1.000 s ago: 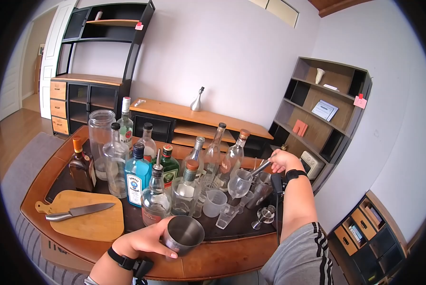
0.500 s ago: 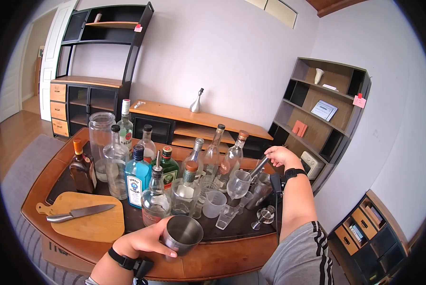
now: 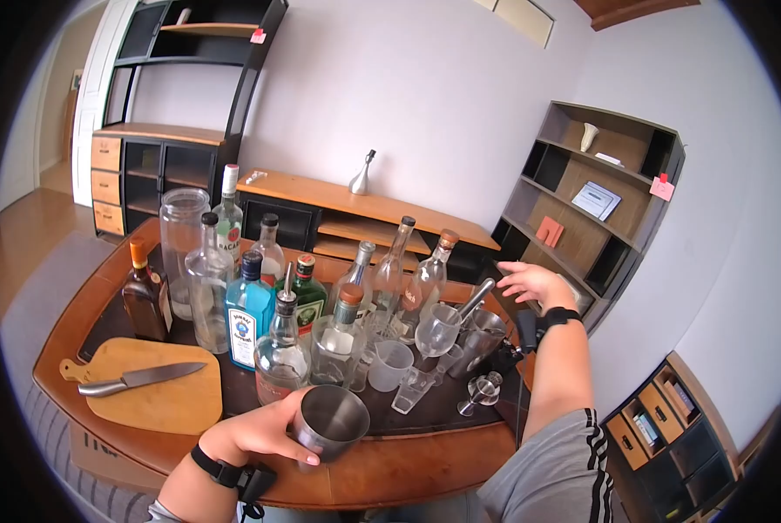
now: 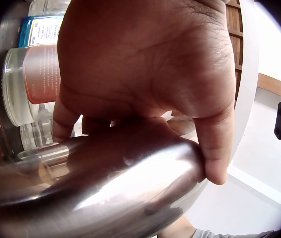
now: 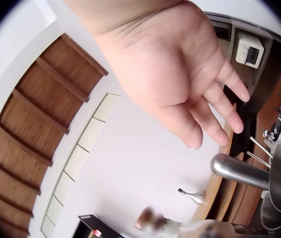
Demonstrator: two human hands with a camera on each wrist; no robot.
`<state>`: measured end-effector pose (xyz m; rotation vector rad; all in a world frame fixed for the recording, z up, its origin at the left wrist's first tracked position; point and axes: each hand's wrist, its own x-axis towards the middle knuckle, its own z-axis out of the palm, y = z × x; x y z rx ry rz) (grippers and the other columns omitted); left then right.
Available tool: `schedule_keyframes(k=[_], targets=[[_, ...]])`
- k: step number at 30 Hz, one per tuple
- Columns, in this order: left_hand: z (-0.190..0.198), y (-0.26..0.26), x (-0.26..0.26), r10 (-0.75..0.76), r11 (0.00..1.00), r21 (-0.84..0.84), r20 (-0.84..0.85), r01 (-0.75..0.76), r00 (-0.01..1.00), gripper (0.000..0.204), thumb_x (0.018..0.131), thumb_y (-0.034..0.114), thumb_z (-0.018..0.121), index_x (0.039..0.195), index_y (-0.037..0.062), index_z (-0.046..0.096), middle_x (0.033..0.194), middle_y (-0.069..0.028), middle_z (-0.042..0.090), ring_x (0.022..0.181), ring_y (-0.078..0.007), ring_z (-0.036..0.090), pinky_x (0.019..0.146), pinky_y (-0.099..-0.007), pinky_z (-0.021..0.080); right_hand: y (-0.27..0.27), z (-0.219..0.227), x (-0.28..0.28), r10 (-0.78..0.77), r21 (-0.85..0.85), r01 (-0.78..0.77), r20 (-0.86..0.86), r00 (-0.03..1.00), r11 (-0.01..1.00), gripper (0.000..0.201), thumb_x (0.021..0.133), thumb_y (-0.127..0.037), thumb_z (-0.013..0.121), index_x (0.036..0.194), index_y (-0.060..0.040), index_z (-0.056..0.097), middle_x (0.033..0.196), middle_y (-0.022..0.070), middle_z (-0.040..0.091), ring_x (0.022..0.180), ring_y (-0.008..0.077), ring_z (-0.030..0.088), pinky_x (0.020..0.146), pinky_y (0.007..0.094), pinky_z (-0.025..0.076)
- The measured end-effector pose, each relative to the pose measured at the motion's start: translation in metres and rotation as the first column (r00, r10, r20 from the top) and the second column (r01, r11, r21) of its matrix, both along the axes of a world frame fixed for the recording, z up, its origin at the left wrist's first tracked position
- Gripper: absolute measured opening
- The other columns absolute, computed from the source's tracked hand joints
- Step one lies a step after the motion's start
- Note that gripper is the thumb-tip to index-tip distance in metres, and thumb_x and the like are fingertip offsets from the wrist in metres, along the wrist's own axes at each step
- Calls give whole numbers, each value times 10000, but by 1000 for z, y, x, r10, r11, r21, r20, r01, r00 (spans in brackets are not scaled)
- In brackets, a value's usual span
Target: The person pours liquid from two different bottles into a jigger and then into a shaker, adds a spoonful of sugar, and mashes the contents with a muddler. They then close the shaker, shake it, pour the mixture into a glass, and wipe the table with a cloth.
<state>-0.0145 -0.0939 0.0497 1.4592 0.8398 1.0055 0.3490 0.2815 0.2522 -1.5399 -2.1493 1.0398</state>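
My left hand [image 3: 268, 429] grips a steel shaker tin [image 3: 334, 427] near the table's front edge, thumb and fingers round its side; the tin's mouth faces up toward the head camera. In the left wrist view the tin's shiny wall [image 4: 125, 183] fills the lower part. My right hand [image 3: 532, 284] is raised at the table's right side, fingers spread and holding nothing. Just left of its fingertips is the rounded silver handle [image 3: 477, 296] of a metal tool, leaning among a metal cup [image 3: 477, 349] and a stemmed glass [image 3: 436, 331]. The tool's lower end is hidden.
Several bottles, including a blue gin bottle [image 3: 249, 314], crowd the middle of the table. A knife [image 3: 146, 378] lies on a wooden cutting board [image 3: 168, 414] at left. A plastic measuring cup [image 3: 391, 366] and a jigger [image 3: 480, 392] stand toward the right.
My right hand has let go of the tool's handle, opened its fingers and moved off to the right. My left hand still holds the tin in about the same place.
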Motion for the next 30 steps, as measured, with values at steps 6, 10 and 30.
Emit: schedule_keyframes(k=[6, 10, 30], targets=[[8, -3, 2, -3, 1000, -7, 4, 3, 1000, 1009, 680, 131, 895, 1477, 34, 284, 1372, -106, 502, 1297, -221, 440, 1089, -361, 356, 41, -28, 71, -188, 67, 180, 126, 974, 981, 404, 917, -243, 607, 1317, -197, 575, 1038, 7, 679, 939, 135, 623, 808, 351, 482], [7, -2, 2, -8, 999, 47, -14, 8, 1000, 1007, 679, 118, 893, 1476, 36, 284, 1371, -107, 504, 1288, -216, 447, 1083, -357, 364, 22, -65, 53, -76, 60, 65, 210, 975, 996, 438, 921, -348, 631, 1338, -227, 570, 1128, -31, 633, 1066, 123, 550, 880, 341, 426], [-4, 9, -5, -39, 999, 25, 13, 38, 999, 1016, 657, 136, 918, 1463, 41, 307, 1389, -84, 489, 1306, -204, 423, 1095, -368, 341, 52, -118, 17, -105, -97, 98, -75, 992, 990, 408, 969, -438, 585, 1132, -75, 676, 1064, 57, 671, 956, 196, 596, 853, 372, 462]])
